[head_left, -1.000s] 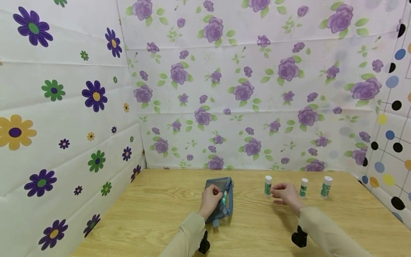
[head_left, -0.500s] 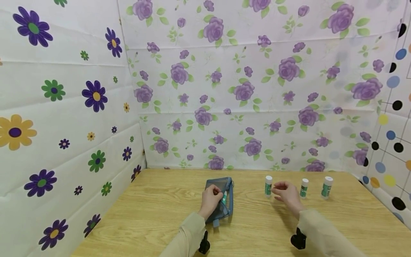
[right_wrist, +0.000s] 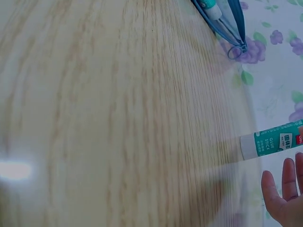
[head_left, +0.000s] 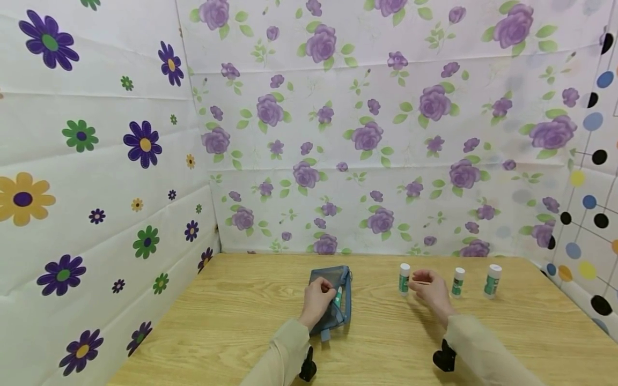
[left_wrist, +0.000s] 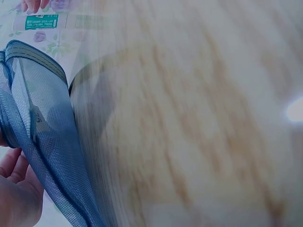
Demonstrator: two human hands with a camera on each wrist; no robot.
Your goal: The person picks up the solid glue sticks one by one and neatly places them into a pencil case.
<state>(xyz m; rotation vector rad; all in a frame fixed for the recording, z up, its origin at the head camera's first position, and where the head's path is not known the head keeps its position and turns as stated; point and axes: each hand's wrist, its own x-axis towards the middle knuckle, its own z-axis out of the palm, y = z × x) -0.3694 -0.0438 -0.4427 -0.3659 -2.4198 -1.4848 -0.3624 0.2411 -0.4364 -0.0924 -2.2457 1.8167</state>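
right wrist, tube (right_wrist: 271, 140) lettered "glue stick", fingers (right_wrist: 289, 178) beside

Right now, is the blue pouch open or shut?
Open: the pouch gapes, its edges apart, with a tube showing inside.

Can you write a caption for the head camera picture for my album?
Left hand pinching a blue pouch, right hand beside a standing glue stick.

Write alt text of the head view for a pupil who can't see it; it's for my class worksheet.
A person's left grip holds a blue mesh pouch with a green-and-white tube inside; the right grip is beside the leftmost glue stick of three standing on a wooden table. Flowered sheets hang behind.
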